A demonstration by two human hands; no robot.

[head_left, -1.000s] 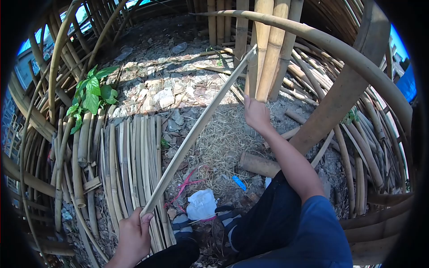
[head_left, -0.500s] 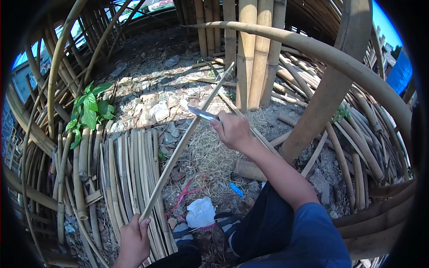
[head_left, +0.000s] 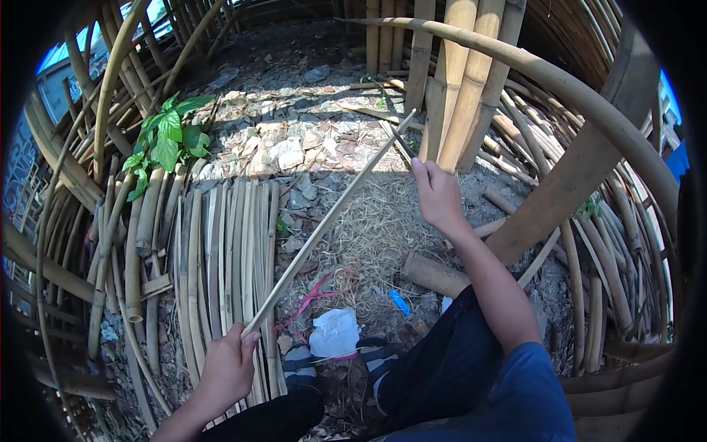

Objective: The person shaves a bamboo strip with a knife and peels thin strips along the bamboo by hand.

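Observation:
My left hand (head_left: 228, 366) is closed round the lower end of a long, thin bamboo strip (head_left: 324, 225), which slants up and away to the right. Near the strip's far end, my right hand (head_left: 439, 193) grips a knife (head_left: 403, 143), its dark blade pointing up and left beside the strip. The handle is mostly hidden in my fingers. Under and beyond my left hand lies a row of split bamboo strips (head_left: 224, 258) on the ground.
Upright bamboo poles (head_left: 468, 81) stand beyond my right hand. A curved pole (head_left: 560, 81) arches overhead, and a thick post (head_left: 567, 188) leans at the right. Shavings (head_left: 368, 243), a white scrap (head_left: 334, 334) and a blue scrap (head_left: 399, 302) lie near my feet. A leafy plant (head_left: 169, 132) grows at the left.
My right hand moved inward along the strip with the knife, then back out to the strip's far end. My left hand keeps its hold. The view has shifted.

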